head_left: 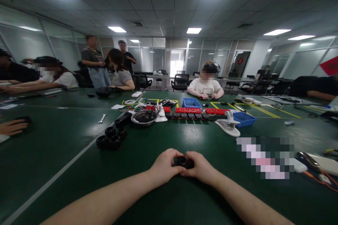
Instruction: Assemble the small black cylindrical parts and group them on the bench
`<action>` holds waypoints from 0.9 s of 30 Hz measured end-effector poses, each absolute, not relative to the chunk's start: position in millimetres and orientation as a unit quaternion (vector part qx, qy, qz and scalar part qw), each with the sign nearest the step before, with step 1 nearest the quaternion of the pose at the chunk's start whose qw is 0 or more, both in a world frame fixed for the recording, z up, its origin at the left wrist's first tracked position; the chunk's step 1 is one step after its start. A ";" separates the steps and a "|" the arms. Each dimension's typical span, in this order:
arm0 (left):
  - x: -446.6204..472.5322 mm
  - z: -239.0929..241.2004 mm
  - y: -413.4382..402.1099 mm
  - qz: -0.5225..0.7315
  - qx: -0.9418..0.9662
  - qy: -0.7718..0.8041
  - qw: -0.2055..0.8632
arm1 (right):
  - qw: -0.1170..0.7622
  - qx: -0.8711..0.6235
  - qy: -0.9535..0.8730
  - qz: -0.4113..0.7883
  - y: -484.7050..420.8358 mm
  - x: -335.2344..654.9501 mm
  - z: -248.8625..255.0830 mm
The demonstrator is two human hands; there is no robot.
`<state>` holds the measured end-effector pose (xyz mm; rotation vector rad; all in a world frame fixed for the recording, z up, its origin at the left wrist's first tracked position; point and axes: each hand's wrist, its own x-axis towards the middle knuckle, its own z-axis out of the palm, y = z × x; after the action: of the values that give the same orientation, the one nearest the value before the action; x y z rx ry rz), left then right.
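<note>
My left hand (165,165) and my right hand (202,167) meet low in the middle of the view, just above the dark green table (79,182). Both are closed round a small black round part (182,162), held between the fingertips of the two hands. Only the top of the part shows; the rest is hidden by my fingers. A cluster of similar black round parts (111,137) lies on the table to the left, well apart from my hands.
Further back stand a metal bowl (144,117), red and black strips (190,112), two blue bins (244,119), a white clamp-like tool (229,123) and a wrench (102,118). Several other people sit or stand round the table; another person's hand (12,126) rests at the left.
</note>
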<state>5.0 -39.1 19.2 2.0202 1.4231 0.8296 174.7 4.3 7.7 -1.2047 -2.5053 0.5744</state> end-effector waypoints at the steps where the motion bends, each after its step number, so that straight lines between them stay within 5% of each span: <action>1: 6.0 18.7 -39.4 0.313 0.740 0.538 0.254 | 0.153 -0.442 -0.869 0.162 1.1 171.2 6.7; 5: 5.4 20.2 -39.7 0.320 0.741 0.536 0.248 | 0.152 -0.441 -0.881 0.081 -7.9 165.9 9.3; 16: 0.2 24.4 -39.4 0.287 0.762 0.476 0.332 | 0.131 -0.316 -0.889 0.304 9.5 185.7 14.9; 24: 7.7 18.3 -41.7 0.330 0.720 0.552 0.262 | 0.144 -0.454 -0.876 0.075 -12.1 163.8 8.6; 27: 7.2 20.0 -41.6 0.325 0.724 0.548 0.266 | 0.151 -0.429 -0.887 0.083 -11.7 166.3 11.2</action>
<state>7.2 -41.6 20.0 1.9542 1.4791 0.8769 166.3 -11.7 11.2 -1.2323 -2.5463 0.2392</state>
